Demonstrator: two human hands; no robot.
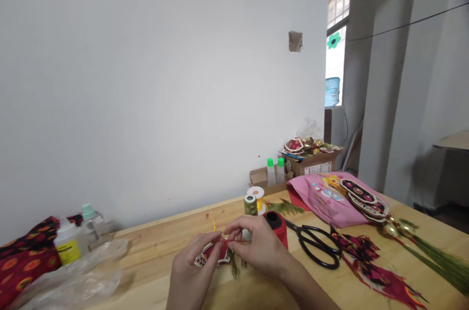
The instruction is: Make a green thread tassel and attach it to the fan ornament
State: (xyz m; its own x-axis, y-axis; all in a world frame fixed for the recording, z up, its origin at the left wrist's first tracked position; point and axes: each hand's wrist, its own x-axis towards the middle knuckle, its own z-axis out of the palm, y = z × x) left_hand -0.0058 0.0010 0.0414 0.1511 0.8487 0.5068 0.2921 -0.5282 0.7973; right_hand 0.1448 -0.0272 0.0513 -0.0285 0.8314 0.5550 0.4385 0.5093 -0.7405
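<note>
My left hand (192, 263) and my right hand (256, 246) meet over the wooden table (161, 246), both pinched on a small red and white ornament (212, 253). A thin red thread runs across the ornament between my fingertips. A green tassel (234, 267) hangs below the ornament onto the table. Just behind my right hand stands a red thread spool (279, 226).
Black scissors (318, 244) lie right of the spool. Olive and yellow spools (253, 200) stand behind. A pink cloth (326, 197) with stacked ornaments (364, 200), red decorations (373, 266) and green tassels lie right. Glue bottles (68, 246), a plastic bag and patterned fabric (22, 258) sit left. A cardboard box (315, 161) stands at the back.
</note>
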